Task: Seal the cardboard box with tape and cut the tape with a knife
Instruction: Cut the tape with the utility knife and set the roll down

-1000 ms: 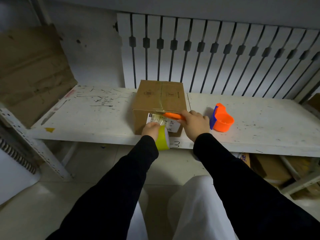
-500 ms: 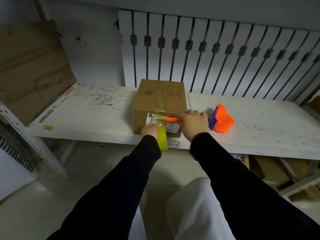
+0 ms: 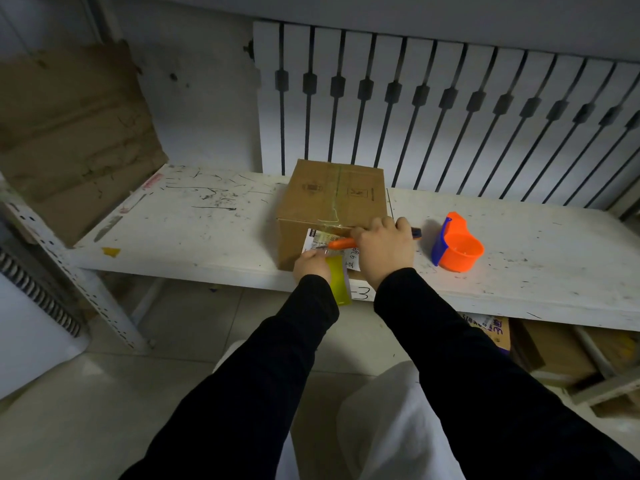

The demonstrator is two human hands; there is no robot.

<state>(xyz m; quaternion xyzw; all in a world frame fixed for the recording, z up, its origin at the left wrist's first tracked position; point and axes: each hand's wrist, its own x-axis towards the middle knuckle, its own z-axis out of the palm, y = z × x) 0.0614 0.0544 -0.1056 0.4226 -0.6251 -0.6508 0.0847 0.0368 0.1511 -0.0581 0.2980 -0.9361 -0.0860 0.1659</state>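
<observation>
Both hands are gripping: my left hand [image 3: 311,266] is tensioning the thin, stretchy tape roll [image 3: 338,284] at the cardboard box [image 3: 334,209] front edge while my right hand [image 3: 386,249] is clamping the knife [image 3: 341,242].

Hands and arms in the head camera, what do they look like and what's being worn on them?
Both arms wear long, plain black sleeves that end at the wrists. The left hand and right hand are bare, with no gloves, and no rings or watch show. No markings show on the sleeves.
</observation>
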